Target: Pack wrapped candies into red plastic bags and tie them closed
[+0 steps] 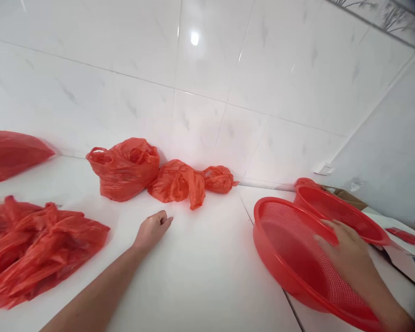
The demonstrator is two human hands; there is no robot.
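Note:
My left hand [154,229] is closed in a loose fist on the white tabletop [207,272], thumb outward, with nothing visible in it. Just beyond it lies a knotted red plastic bag [178,182]. A large pile of red plastic bags [38,249] spreads to its left. Slightly blurred, my right hand [347,253] reaches over the right side of a red plastic colander [273,249], thumb and fingers apart. Whether it touches the rim, I cannot tell. The colander has a perforated wall, and no contents show in its visible part.
Along the tiled wall stand a fuller red bag [124,173], a small tied bag [219,179] and another red bag [14,154]. Behind the colander is a second red basin [346,214], near a cardboard box [349,198]. A seam [292,309] crosses the tabletop.

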